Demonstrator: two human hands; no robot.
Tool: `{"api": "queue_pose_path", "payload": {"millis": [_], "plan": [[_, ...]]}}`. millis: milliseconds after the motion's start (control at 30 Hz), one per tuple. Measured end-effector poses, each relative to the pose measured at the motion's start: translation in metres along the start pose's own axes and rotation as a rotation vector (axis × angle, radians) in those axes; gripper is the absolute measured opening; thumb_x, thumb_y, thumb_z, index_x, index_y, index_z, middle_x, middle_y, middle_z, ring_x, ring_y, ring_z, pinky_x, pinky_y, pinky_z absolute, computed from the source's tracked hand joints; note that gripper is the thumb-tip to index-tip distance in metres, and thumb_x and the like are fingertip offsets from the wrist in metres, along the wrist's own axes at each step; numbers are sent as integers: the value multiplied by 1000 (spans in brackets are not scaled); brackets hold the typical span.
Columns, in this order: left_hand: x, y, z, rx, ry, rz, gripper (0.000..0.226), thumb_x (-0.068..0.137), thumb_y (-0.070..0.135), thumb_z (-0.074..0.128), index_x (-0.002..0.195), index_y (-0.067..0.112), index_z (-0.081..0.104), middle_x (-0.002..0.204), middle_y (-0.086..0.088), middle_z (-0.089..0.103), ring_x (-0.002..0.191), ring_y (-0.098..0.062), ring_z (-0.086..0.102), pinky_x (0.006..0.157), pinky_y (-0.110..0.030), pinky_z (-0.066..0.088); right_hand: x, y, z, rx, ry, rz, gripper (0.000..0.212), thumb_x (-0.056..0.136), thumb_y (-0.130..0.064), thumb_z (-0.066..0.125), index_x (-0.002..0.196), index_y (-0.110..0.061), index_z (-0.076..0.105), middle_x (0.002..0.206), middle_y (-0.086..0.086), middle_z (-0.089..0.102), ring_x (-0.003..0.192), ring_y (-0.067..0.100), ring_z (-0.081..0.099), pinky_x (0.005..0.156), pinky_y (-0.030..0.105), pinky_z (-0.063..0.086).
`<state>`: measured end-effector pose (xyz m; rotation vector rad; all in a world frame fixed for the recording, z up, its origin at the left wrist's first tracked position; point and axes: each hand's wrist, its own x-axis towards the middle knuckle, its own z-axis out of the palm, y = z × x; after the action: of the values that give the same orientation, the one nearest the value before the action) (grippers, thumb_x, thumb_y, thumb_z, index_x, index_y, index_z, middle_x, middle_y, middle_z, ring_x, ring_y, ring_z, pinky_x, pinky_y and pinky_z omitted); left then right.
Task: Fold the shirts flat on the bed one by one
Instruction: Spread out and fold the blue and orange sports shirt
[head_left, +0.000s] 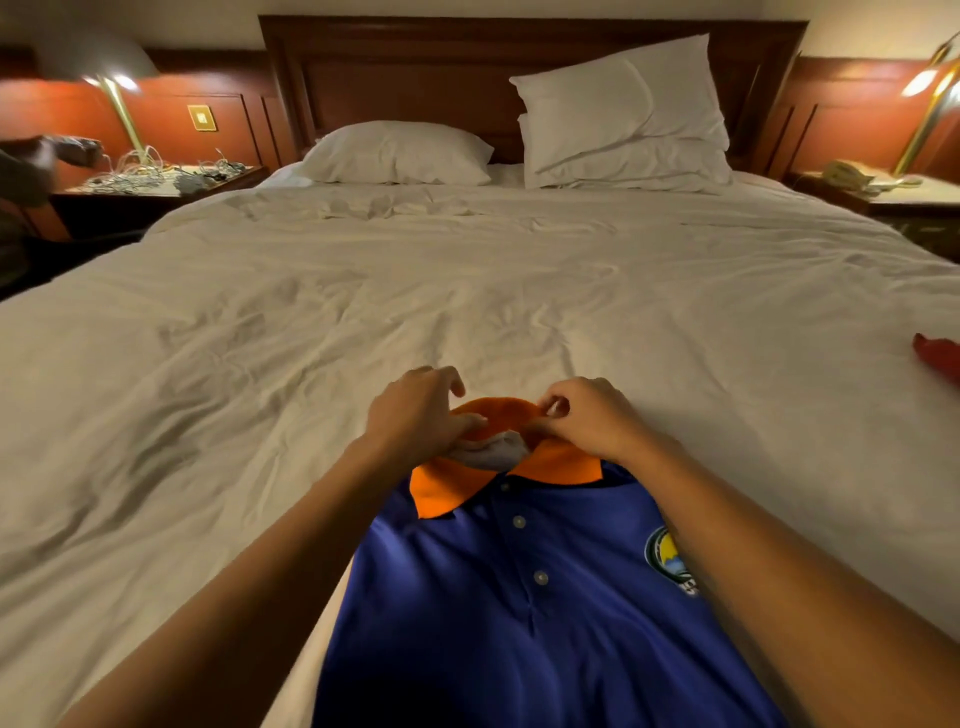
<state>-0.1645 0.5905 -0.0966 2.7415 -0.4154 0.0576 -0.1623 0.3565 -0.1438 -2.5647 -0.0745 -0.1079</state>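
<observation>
Our left hand (415, 415) has its fingers curled, thumb and fingertips closed on the left side of the orange collar (452, 488); our right hand (592, 421) pinches the collar's back rim between thumb and forefinger, the other fingers loosely bent; at the far right edge lies a red garment (940, 358), well apart. We judge the risk sits in the collar; an uneven pull could set it crooked, or drag the blue shirt (493, 623) into creases on the soft, rumpled bed (311, 312). The shirt lies front up at the near end of the bed; its collar points toward the pillows (400, 153), hem toward us; its long axis runs along the bed's length.
</observation>
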Motion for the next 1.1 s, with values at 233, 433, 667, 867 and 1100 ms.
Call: {"api": "queue_pose_path", "payload": {"millis": [233, 433, 667, 867, 1100], "plan": [[20, -5, 3, -7, 27, -24, 27, 94, 47, 61, 105, 22, 64, 104, -1, 65, 88, -20, 60, 66, -32, 45, -28, 14, -23, 89, 193, 112, 24, 84, -38, 77, 101, -27, 65, 87, -7, 64, 81, 14, 62, 70, 27, 49], [1, 18, 11, 72, 9, 245, 39, 92, 64, 50, 98, 29, 68, 103, 8, 53, 102, -15, 49, 90, -38, 38, -56, 22, -18, 66, 81, 301, 55, 78, -69, 66, 76, -14, 67, 67, -3, 64, 66, 16, 61, 61, 32, 46], [-27, 55, 35, -87, -156, 78, 48, 89, 65, 57, 76, 19, 65, 67, 7, 61, 68, -13, 59, 70, -34, 43, -55, 17, -22, 543, 84, 368, 34, 88, -38, 72, 82, -5, 72, 77, 6, 67, 76, 19, 62, 62, 26, 46], [-39, 65, 32, -168, -117, 39, 26, 90, 51, 64, 79, 27, 65, 79, 11, 65, 87, -18, 63, 91, -46, 46, -33, 4, -27, 125, 107, 304, 55, 81, -70, 59, 103, -21, 70, 96, -5, 65, 96, 20, 61, 88, 40, 51], [-61, 67, 40, -71, 78, 366, 21, 89, 43, 67, 79, 32, 52, 87, 15, 57, 94, -11, 53, 84, -36, 35, 2, -29, -27, -128, 5, 56, 39, 83, -47, 74, 61, -16, 65, 60, -3, 63, 60, 15, 60, 61, 31, 45]]}}
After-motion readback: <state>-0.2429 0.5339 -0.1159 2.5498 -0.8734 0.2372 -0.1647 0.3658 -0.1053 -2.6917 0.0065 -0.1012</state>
